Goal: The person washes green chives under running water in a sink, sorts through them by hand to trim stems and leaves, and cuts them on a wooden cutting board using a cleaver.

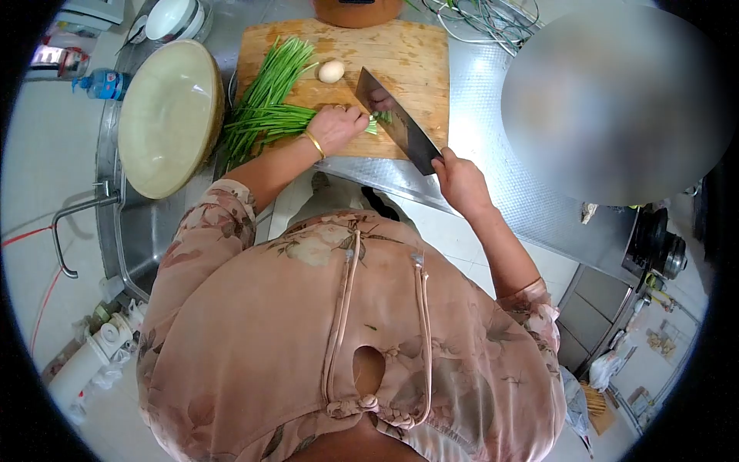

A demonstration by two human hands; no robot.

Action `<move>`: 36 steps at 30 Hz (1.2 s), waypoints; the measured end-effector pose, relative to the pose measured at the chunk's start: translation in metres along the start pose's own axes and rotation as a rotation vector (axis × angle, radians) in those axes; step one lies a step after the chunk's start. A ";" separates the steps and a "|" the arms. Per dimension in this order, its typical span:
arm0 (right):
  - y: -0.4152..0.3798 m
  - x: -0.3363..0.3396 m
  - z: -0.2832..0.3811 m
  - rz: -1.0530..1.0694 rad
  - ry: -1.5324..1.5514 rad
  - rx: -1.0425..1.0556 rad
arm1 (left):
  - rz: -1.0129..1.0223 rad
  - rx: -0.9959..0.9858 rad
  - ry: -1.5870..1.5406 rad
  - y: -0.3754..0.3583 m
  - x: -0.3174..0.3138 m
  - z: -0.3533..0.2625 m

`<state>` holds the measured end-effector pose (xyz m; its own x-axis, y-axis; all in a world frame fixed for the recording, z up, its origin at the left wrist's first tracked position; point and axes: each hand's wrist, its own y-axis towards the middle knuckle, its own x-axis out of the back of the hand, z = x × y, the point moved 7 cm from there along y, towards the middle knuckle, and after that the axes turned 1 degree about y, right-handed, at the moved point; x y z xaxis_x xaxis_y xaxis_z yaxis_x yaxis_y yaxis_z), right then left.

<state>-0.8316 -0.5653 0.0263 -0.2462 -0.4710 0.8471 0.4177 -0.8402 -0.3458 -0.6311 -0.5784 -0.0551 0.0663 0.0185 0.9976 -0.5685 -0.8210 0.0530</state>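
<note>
**Chives and cleaver on the cutting board**

A bundle of long green chives (265,108) lies fanned across the wooden board's left half, cut ends pointing right. A broad dark-bladed cleaver (396,119) stands edge-down, blade across those trimmed ends, handle angled toward the board's near edge.

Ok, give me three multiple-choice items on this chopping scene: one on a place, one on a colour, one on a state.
1. Where does the egg lie?
A. on the cutting board
B. in the sink
C. in the large bowl

2. What colour is the bangle on the left wrist?
A. red
B. gold
C. black

3. What is the right hand doing?
A. resting open on the counter
B. holding the egg
C. gripping the cleaver

Answers: 1 A, the egg sits on the wood beside the chives. 2 B, a yellow-gold band circles the wrist behind the left hand. 3 C, the fingers are closed around the handle, with the blade at the cut ends of the chives.
</note>
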 end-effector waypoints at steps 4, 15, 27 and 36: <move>0.000 -0.004 0.001 0.007 -0.001 -0.008 | -0.014 0.000 0.025 -0.002 0.003 0.000; -0.015 -0.031 -0.027 -0.141 0.445 -0.135 | 0.059 0.423 0.070 -0.021 0.008 0.045; -0.048 -0.083 -0.085 -0.078 1.179 -0.444 | -0.294 0.417 -0.106 -0.014 0.058 0.026; -0.035 -0.128 -0.063 0.055 1.270 -0.459 | -0.223 0.633 -0.298 0.024 -0.010 -0.039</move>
<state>-0.8695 -0.4924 -0.0956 -0.9752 -0.2175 -0.0416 0.1870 -0.7082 -0.6808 -0.6773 -0.5759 -0.0622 0.3968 0.1410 0.9070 0.0607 -0.9900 0.1274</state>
